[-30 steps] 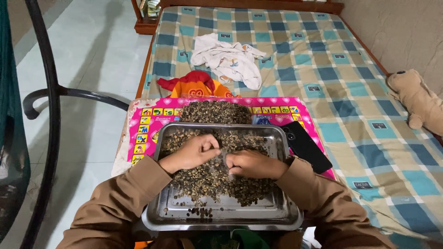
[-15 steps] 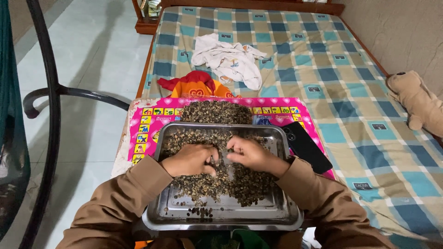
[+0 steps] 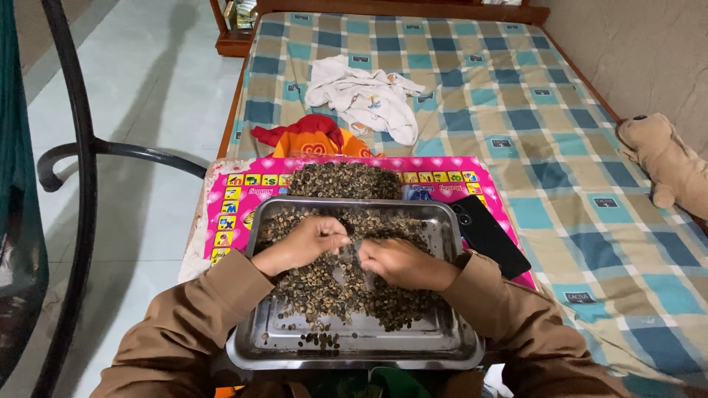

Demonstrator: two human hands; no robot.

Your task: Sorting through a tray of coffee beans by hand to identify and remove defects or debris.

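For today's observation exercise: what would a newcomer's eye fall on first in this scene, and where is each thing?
First, the two hands, left hand and right hand, meeting in the middle of a steel tray full of dark seeds. Just behind the tray a second seed pile lies on a bright pink mat, with a black phone at the tray's right. Beyond, a white cloth lies on the checked bed.

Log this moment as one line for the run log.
left hand: in seeds | right hand: in seeds | metal tray: on pink mat | phone: beside tray
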